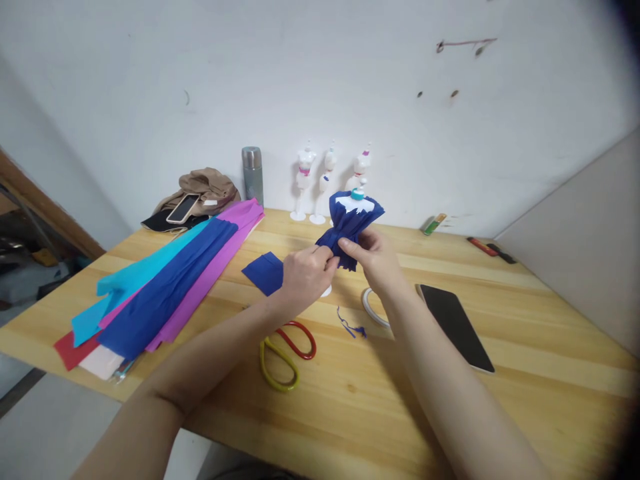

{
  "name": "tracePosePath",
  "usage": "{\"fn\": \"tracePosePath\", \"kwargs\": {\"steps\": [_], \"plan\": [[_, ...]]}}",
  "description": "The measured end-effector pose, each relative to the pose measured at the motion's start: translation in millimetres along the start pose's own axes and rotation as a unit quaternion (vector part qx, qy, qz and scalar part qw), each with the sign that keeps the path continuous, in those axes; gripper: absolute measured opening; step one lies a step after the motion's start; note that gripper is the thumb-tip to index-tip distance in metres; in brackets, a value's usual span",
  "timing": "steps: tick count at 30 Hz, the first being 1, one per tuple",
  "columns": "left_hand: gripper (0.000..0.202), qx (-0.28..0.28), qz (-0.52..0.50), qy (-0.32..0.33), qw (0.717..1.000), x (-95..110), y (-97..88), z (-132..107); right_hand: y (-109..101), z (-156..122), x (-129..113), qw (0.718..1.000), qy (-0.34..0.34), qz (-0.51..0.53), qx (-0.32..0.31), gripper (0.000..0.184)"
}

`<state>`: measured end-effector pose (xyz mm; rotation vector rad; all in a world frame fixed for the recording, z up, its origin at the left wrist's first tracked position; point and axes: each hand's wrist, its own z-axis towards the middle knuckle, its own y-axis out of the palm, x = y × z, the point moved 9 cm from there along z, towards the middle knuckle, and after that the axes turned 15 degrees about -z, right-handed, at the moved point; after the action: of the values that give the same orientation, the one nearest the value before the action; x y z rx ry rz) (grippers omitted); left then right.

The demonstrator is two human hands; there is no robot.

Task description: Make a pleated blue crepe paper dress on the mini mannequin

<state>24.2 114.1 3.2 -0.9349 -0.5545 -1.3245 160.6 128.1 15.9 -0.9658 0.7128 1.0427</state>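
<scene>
A small white mannequin [363, 184] with a teal band at its neck is wrapped in gathered dark blue crepe paper [343, 222]. My left hand [311, 272] is closed, pinching the blue paper low on its left side. From the right, my right hand [374, 257] grips the same paper, its thumb pressed on the front. The hands and paper hide most of the mannequin's body. Just left of my left hand lies a flat piece of blue paper [264, 272]. Below are scissors with one red and one yellow handle [280, 385]; my left arm covers their blades.
Several crepe paper strips [165, 287] lie on the left. Behind them are a phone [183, 209], brown cloth [210, 187] and a flask [253, 177]. White mannequins [305, 177] stand by the wall. A tape roll [371, 310], blue scraps [351, 325] and a black tablet [456, 327] lie rightward.
</scene>
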Motion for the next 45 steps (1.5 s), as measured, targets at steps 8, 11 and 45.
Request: {"fn": "tracePosePath", "kwargs": {"steps": [8,11,45], "plan": [[0.021,-0.011,0.037,-0.013,0.999,-3,-2.6,2,2,-1,1,1.0,0.005,0.02,-0.014,0.033],[0.021,-0.028,0.041,-0.015,0.999,-2,-2.8,2,3,-1,1,0.999,0.011,0.026,-0.018,0.033],[0.022,0.04,-0.037,-0.092,0.994,-6,-21.9,4,8,0,4,0.999,-0.002,0.017,-0.05,0.034]]}}
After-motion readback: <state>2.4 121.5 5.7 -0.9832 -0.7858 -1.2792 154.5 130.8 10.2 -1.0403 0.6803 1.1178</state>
